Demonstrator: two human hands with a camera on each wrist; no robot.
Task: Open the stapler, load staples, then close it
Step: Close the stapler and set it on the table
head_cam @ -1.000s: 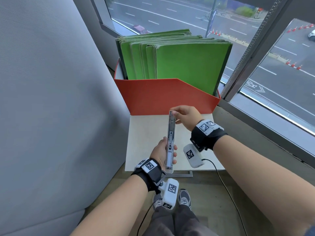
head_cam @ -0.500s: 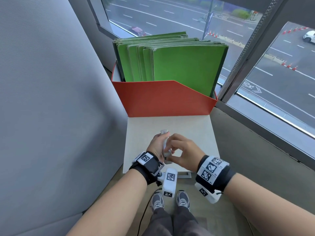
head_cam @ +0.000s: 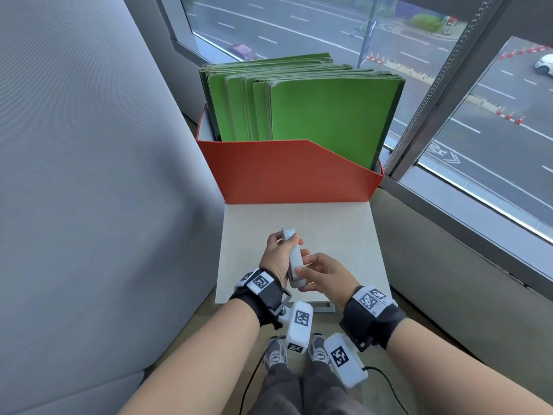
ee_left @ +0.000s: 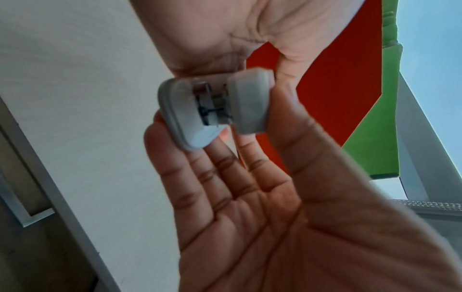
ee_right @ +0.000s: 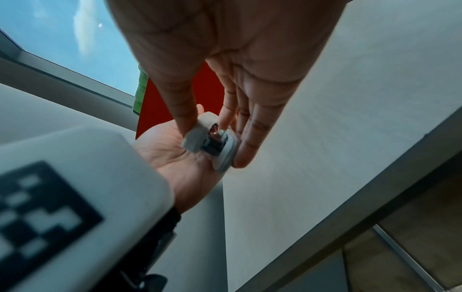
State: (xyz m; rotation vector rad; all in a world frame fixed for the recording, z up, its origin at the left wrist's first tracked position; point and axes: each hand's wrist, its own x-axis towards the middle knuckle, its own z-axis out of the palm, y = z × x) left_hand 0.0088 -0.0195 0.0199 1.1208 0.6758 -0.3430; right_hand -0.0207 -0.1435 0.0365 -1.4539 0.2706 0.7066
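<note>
A slim grey stapler (head_cam: 294,259) is held above the small white table (head_cam: 335,229), its two halves folded together. My left hand (head_cam: 278,256) grips it from the left, fingers wrapped round its far half. My right hand (head_cam: 321,272) pinches its near end between thumb and fingers. The left wrist view shows the stapler's (ee_left: 212,110) hinge end, with dark metal between the grey cover and base, and my left thumb (ee_left: 287,118) against the cover. In the right wrist view my right thumb (ee_right: 186,118) and fingers clamp the same end of the stapler (ee_right: 212,144). No loose staples are visible.
A red file box (head_cam: 287,175) full of green folders (head_cam: 326,115) stands at the table's far edge. A grey padded panel (head_cam: 89,175) rises on the left. A window sill and frame (head_cam: 449,235) run along the right. My shoes (head_cam: 276,353) show below the table's front edge.
One second ago the stapler lay opened out flat and long, my right hand at its far tip. It is now folded shut, and my right hand has come back to its near end.
</note>
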